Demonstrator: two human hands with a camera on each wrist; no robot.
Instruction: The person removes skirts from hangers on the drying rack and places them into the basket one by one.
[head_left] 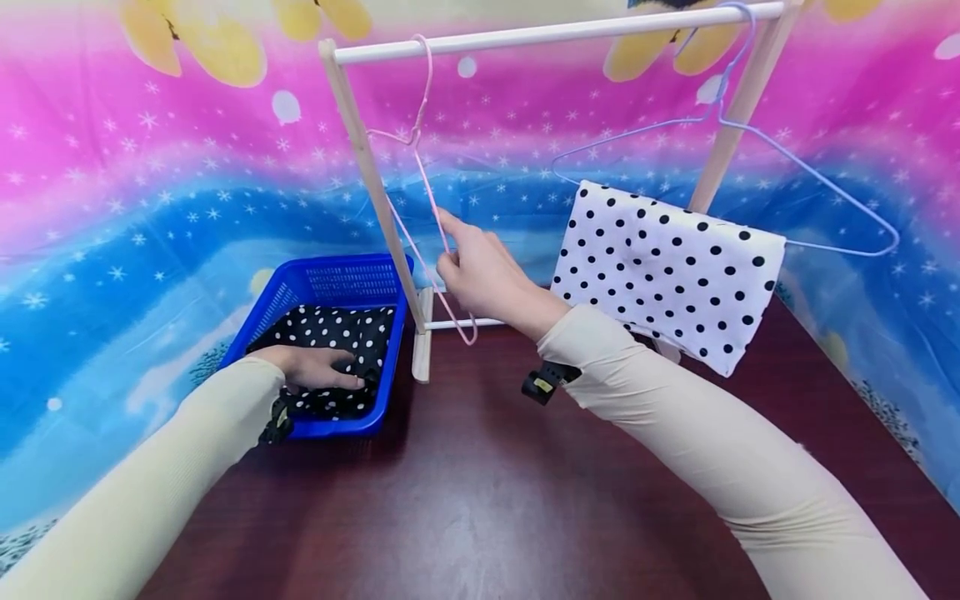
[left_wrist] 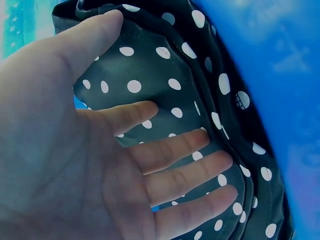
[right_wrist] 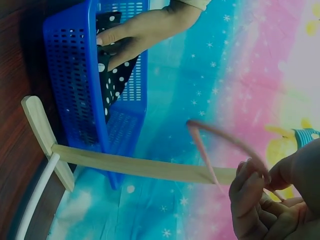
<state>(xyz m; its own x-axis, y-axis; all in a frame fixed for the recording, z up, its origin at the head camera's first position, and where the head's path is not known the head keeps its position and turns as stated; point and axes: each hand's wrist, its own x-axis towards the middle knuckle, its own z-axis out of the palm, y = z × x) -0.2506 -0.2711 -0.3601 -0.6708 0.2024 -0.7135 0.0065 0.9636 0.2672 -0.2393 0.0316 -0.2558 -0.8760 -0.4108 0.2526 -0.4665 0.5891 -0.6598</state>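
In the head view my left hand reaches into the blue basket, over a black cloth with white dots. The left wrist view shows that hand's fingers spread and nearly straight against the folded cloth. My right hand pinches one side of a pink hanger between thumb and fingers. That hanger's hook is over the rack's top bar, near its left end, and its frame is turned nearly edge-on. In the right wrist view the right hand has curled fingers at the hanger's wire.
A light purple hanger hangs at the rack's right end, with a white black-dotted cloth folded over its lower bar. The rack's left wooden post stands between basket and right hand. Below is a dark red-brown table; behind, a colourful patterned backdrop.
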